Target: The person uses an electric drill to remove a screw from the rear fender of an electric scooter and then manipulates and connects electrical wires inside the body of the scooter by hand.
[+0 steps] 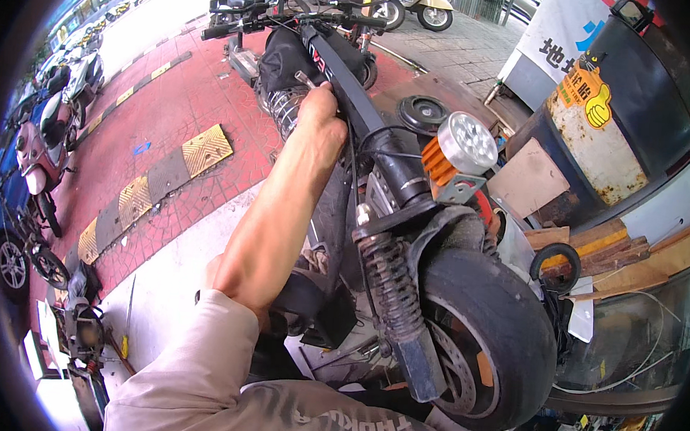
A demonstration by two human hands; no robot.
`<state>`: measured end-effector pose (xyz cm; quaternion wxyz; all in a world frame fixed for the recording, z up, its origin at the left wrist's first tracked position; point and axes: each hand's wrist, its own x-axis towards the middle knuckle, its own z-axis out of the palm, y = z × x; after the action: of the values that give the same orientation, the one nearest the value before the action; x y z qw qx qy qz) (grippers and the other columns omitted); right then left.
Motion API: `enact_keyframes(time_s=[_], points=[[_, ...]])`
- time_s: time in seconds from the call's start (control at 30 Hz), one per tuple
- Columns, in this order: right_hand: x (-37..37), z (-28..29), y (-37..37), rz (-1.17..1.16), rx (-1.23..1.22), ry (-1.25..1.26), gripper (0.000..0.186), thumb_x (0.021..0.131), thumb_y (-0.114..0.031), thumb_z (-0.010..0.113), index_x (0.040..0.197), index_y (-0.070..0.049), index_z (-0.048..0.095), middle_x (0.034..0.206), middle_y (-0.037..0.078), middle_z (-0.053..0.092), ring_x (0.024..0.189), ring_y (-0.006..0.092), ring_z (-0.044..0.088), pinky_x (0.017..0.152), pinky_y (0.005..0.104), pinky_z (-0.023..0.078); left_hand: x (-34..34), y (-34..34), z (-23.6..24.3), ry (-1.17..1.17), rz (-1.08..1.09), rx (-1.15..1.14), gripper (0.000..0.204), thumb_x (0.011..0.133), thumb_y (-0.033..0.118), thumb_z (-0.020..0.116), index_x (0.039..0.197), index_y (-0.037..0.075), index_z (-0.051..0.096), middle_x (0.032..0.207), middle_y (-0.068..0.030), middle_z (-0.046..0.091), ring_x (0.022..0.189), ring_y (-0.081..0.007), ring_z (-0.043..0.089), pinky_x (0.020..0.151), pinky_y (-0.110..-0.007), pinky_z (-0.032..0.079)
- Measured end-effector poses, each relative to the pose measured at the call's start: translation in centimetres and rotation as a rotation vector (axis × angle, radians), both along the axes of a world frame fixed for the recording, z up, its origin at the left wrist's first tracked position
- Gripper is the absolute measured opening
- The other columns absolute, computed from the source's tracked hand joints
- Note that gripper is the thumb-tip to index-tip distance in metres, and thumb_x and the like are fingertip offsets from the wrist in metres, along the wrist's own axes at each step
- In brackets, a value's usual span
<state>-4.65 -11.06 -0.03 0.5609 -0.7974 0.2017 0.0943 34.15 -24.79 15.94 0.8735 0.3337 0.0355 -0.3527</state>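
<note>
Scooter (398, 175) fills the middle, its front wheel (527, 342) close to the person's shirt (295, 416). The left hand (321, 114) curls beside the black stem (355, 99), closed on a small silvery piece (304, 79); the right hand cannot be seen. A round headlight (472, 142) sits right of the stem.

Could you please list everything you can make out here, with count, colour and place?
scooter: one, black, centre
front tyre: one, black, lower right
spring shock: at least one, dark, left of tyre
headlight: one, silver and orange, right of centre
round disc: one, black, behind headlight
drum: one, black and cream, upper right
flat panel: one, tan, before drum
boards: several, brown and yellow, right
ring: one, black, beside boards
ramp strips: two, yellow and black, left
parked scooters: several, mixed, left and top
small piece: one, silvery, upper centre
shirt: one, beige, lower edge
left hand: one, bare, upper centre, holding small piece
</note>
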Motion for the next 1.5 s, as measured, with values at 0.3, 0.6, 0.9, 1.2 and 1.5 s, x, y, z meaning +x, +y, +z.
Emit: enact_keyframes(time_s=[0.3,0.6,0.9,1.2,1.5], points=[[8.5,-0.8,0.8,-0.032,0.01,-0.11,0.048,0.095,-0.033,0.066,0.13,0.0,0.065,0.121,0.013,0.07,0.113,0.0251,0.066,0.096,0.0403,0.052,0.5,-0.4,-0.7,0.03,-0.035,-0.128,0.041,0.11,0.03,0.036,0.105,0.004,0.067,0.104,-0.0173,0.072,0.094,-0.0332,0.067,0.097,-0.051,0.053],[3.4,4.2,-8.3,-0.668,-0.16,-0.195,0.044,0.102,-0.032,0.061,0.132,-0.001,0.064,0.121,0.012,0.069,0.114,0.0243,0.065,0.096,0.0398,0.052,0.0,3.7,-1.5,-0.058,-0.307,0.127,0.023,0.109,0.03,0.05,0.106,0.009,0.057,0.08,-0.0073,0.06,0.07,-0.0294,0.063,0.069,-0.052,0.061],[-14.7,30.3,-8.4,-1.12,-0.692,-0.716,0.045,0.105,-0.033,0.06,0.138,-0.001,0.06,0.128,0.014,0.068,0.119,0.026,0.065,0.104,0.0398,0.049,-0.2,6.4,-0.4,-0.169,-0.269,0.112,0.028,0.107,0.021,0.047,0.097,-0.002,0.058,0.084,-0.0167,0.065,0.069,-0.0328,0.069,0.065,-0.049,0.065],[-3.2,27.3,13.1,-0.625,-0.815,-0.627,0.052,0.098,-0.032,0.062,0.135,0.004,0.058,0.125,0.022,0.066,0.113,0.0305,0.066,0.099,0.0429,0.05,1.7,-0.9,0.8,0.264,-0.315,-0.27,0.044,0.108,0.031,0.039,0.126,-0.003,0.06,0.127,-0.024,0.066,0.117,-0.0396,0.064,0.101,-0.057,0.053],[17.1,11.2,13.1,-0.886,-0.566,-0.218,0.064,0.089,-0.028,0.077,0.139,0.004,0.052,0.132,0.024,0.061,0.124,0.0401,0.06,0.103,0.0448,0.049,3.3,-2.6,0.2,0.48,-0.339,-0.374,0.05,0.106,0.03,0.036,0.14,-0.003,0.052,0.144,-0.0218,0.056,0.132,-0.04,0.053,0.117,-0.057,0.039]])
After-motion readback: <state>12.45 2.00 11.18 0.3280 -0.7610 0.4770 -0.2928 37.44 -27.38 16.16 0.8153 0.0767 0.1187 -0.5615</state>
